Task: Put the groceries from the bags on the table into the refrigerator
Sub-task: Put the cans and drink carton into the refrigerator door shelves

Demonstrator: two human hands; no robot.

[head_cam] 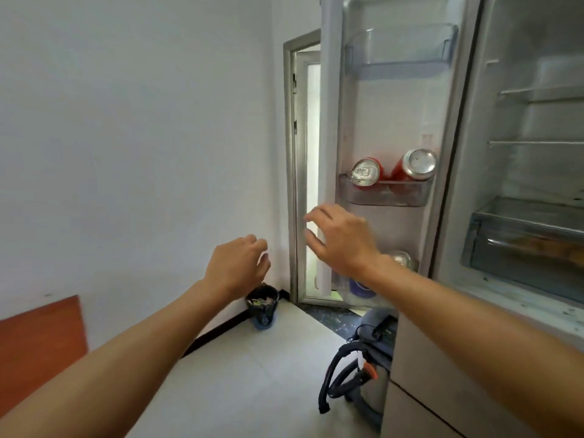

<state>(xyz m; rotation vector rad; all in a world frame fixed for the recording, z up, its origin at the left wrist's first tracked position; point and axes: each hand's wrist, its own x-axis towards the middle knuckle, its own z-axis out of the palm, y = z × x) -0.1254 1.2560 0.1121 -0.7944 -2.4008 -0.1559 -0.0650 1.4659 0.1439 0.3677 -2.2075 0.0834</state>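
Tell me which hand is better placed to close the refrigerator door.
Probably the right hand: it hovers, empty, just before the open door, beneath the two red cans. The left hand is farther away, toward the wall.

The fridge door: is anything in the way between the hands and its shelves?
Nothing visible is. The open white refrigerator door faces the person, and both the left hand and right hand are empty in front of it. Two red soda cans already sit in its middle clear plastic bin.
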